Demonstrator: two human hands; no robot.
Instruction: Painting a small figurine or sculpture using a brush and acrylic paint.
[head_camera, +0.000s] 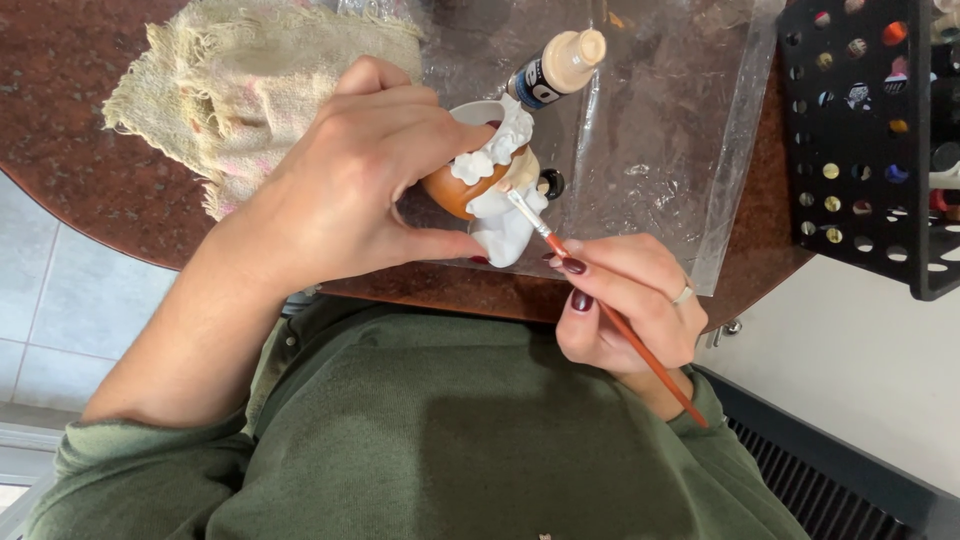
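From my remote seat I look down on a reddish-brown speckled stone table (90, 120), with a clear plastic sheet (660, 130) spread over its far part and a frayed cream cloth (250, 90) lying beside that. A black perforated rack of paint pots (860, 150) stands at the right edge.

My left hand (350, 190) is curled tightly around a small ceramic figurine, orange-brown with white ruffled trim (490, 190), holding it just above the near table edge, thumb underneath and fingers over the top. My right hand (630, 300) pinches a thin orange-handled paintbrush (610, 315) between thumb and fingertips, the bristles touching the figurine's white part. A beige paint bottle with a dark label (560, 65) lies on the plastic just beyond.

I judge the risks to be these: the figurine is held in the air, so a slackened grip could drop it onto the stone; an unsteady brush could smear white onto the orange-brown area; fingers could smudge wet paint.
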